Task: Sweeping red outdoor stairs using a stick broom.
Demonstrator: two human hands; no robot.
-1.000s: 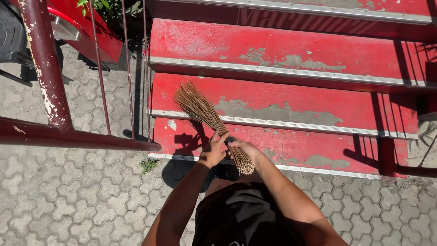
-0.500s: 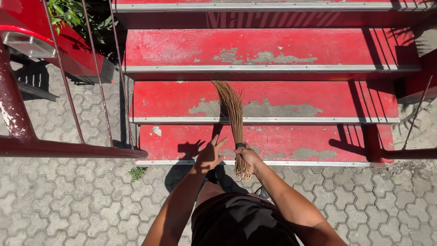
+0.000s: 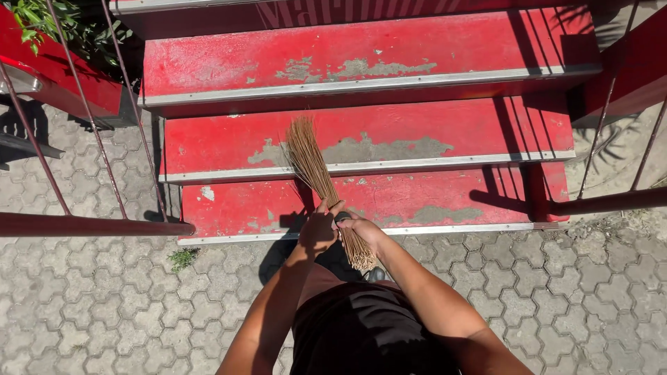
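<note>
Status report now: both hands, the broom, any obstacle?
Left hand and right hand grip twig broom. Bristles over red steps. No obstacle seen.

Your two hands meet at the front edge of the lowest red step, closed around a straw broom. The treads above lie open across their width. A dark red handrail and thin bars close off the left edge. Another rail and post block the right corner. Open paving lies behind you.
</note>
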